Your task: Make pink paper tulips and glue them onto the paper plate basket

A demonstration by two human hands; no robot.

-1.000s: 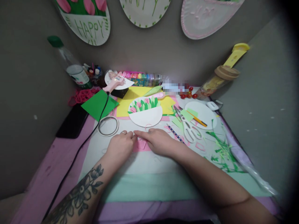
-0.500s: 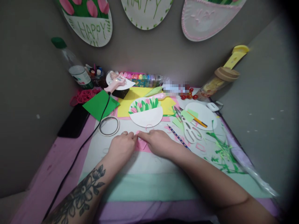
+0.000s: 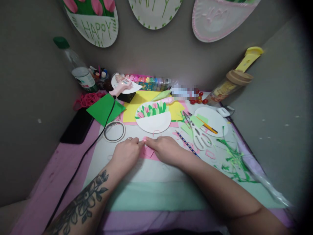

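Note:
Pink paper lies on the white sheet between my hands, partly covered by them. My left hand has its fingers closed on the paper's left and upper edge. From the right, my right hand presses its fingertips on the same paper, close to the left fingertips. Just beyond them rests a white plate with green paper leaves and pink paper tulips along its upper half. A blue patterned pencil is right of my right hand, beside white-handled scissors.
Left are a tape roll, green paper, a black phone and a cord running to a pink glue gun. Right are a second plate, green scraps and a container. A bottle stands back left.
My left hand has shifted slightly at the paper, and its forearm has turned a little. My right hand stays nearly still. The view has moved very slightly.

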